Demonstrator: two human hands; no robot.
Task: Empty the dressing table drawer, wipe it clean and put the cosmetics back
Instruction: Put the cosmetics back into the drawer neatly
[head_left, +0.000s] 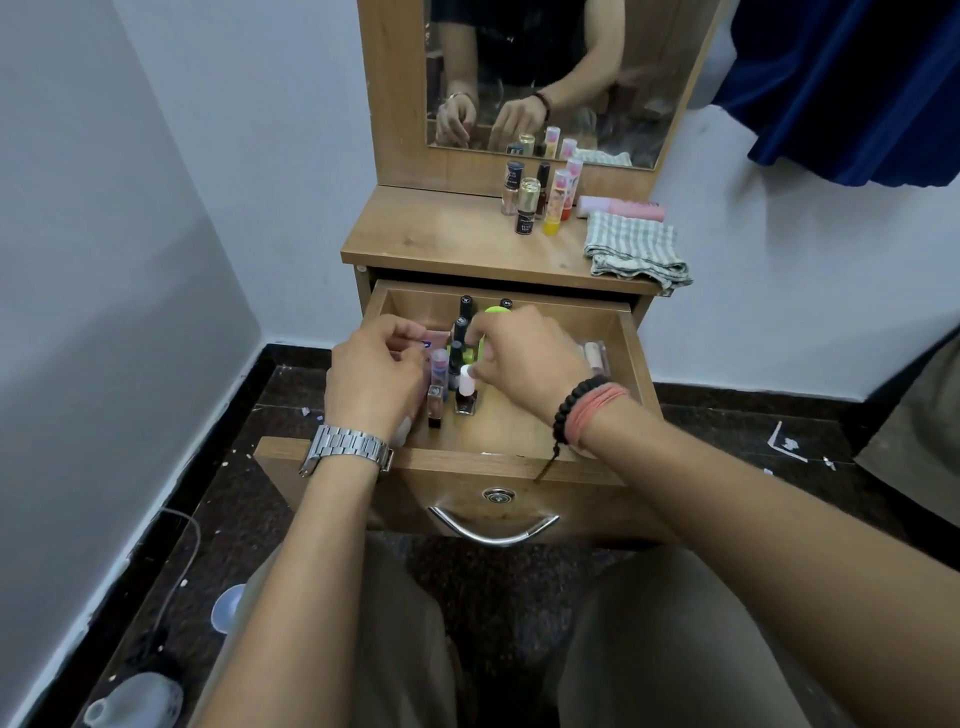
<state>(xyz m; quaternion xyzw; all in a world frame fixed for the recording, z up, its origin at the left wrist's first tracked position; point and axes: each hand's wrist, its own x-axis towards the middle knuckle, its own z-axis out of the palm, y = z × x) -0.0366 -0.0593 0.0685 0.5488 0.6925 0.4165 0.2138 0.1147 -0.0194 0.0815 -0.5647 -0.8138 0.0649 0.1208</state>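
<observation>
The wooden drawer (631, 358) of the dressing table is pulled out, with several cosmetics standing at its left side. My right hand (524, 364) pinches the white cap of a dark red nail polish bottle (466, 401) that stands upright on the drawer floor. My left hand (375, 376) is curled around a pink tube (438, 340) at the drawer's left wall. Between my hands stand a few dark-capped bottles (460, 332) and a small clear bottle (435, 402). A green item (493, 312) is partly hidden behind my right hand. Pale tubes (595, 358) lie by the right wall.
On the table top (441, 234) stand several small bottles (529, 205), with a pink bottle (631, 209) lying beside a folded striped cloth (634, 244). A mirror (545, 78) rises behind. A blue curtain (857, 88) hangs at right. A clear lid (229, 608) lies on the dark floor.
</observation>
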